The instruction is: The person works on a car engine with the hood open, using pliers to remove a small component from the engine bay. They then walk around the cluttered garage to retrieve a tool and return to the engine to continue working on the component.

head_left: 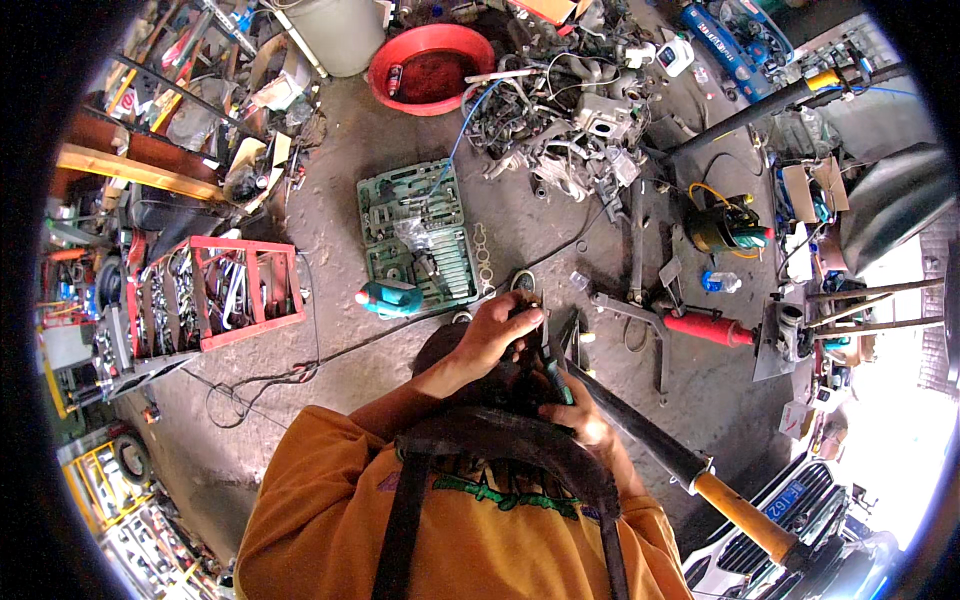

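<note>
My left hand (505, 335) is closed near the top of a slim metal tool (557, 375) with a green-and-black handle, thumb and fingers pinched on something small that I cannot make out. My right hand (575, 415) is wrapped round that tool's handle, lower and to the right. Just beyond them on the floor lie an open green socket set case (455, 250), a teal power tool (395, 298) and a row of flat rings (485, 258). Dark clothing below my hands partly hides what they work on.
A red tool rack (250, 245) stands left. Ahead are a red basin (430, 45) and heaped metal parts (590, 120). To the right are a red cylinder jack (710, 328) and a long black-and-yellow pole (740, 515), near a car grille (765, 545). Cables (260, 385) cross the floor.
</note>
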The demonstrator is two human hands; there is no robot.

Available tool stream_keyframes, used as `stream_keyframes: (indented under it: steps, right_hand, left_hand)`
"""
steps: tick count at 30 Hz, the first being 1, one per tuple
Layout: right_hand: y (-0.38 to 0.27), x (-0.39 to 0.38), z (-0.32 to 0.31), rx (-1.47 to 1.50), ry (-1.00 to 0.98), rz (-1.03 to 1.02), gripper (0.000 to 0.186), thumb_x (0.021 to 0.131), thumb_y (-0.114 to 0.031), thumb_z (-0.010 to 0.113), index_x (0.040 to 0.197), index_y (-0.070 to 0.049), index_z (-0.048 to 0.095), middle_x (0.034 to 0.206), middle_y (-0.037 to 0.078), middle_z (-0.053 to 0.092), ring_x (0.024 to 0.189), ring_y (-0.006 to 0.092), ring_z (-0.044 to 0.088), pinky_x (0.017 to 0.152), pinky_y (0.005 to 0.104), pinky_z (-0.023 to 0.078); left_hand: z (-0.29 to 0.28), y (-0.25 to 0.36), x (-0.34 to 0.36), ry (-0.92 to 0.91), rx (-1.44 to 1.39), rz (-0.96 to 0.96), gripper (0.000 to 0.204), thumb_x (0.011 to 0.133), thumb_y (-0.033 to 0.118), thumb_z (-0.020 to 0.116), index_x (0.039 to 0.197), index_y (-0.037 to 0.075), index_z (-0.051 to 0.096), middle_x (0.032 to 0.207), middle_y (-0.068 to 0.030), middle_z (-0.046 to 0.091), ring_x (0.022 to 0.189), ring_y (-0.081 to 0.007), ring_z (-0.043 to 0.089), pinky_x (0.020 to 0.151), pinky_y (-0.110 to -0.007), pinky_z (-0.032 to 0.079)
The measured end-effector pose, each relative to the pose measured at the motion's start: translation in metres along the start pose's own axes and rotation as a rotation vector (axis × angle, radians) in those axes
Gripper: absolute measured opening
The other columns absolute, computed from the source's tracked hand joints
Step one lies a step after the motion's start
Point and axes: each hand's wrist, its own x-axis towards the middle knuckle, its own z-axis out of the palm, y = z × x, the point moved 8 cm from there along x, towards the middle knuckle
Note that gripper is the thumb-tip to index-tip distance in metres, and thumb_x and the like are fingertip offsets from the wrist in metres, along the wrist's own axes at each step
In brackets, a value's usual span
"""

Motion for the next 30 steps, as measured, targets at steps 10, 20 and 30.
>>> stream_keyframes:
  steps: [10,20,30]
  right_hand:
    - [0.024,0.013,-0.014,-0.104,-0.089,-0.045,0.072,0.081,-0.008,0.071,0.144,0.003,0.037,0.130,0.009,0.056,0.118,0.0183,0.050,0.105,0.0320,0.035]
    - [-0.017,0.013,0.004,-0.136,-0.209,-0.008,0.073,0.071,-0.011,0.069,0.137,0.007,0.042,0.126,0.011,0.057,0.121,0.0223,0.051,0.109,0.0347,0.032]
    - [-0.015,0.012,-0.004,-0.111,-0.226,-0.013,0.067,0.078,0.003,0.066,0.139,0.006,0.039,0.129,0.010,0.055,0.123,0.0204,0.049,0.109,0.0347,0.033]
  left_hand:
    - [-0.004,0.000,-0.001,-0.060,-0.026,0.030,0.037,0.089,0.039,0.065,0.109,0.008,0.058,0.077,0.0027,0.055,0.057,-0.0053,0.048,0.048,-0.021,0.038]
    - [-0.007,0.009,0.002,-0.276,-0.252,-0.014,0.041,0.087,0.034,0.072,0.110,0.004,0.058,0.082,0.0013,0.054,0.056,-0.0057,0.047,0.046,-0.022,0.039]
    - [-0.004,-0.010,0.001,-0.146,-0.503,-0.067,0.029,0.089,0.021,0.072,0.111,0.009,0.057,0.085,0.0013,0.057,0.061,-0.0076,0.049,0.047,-0.023,0.040]
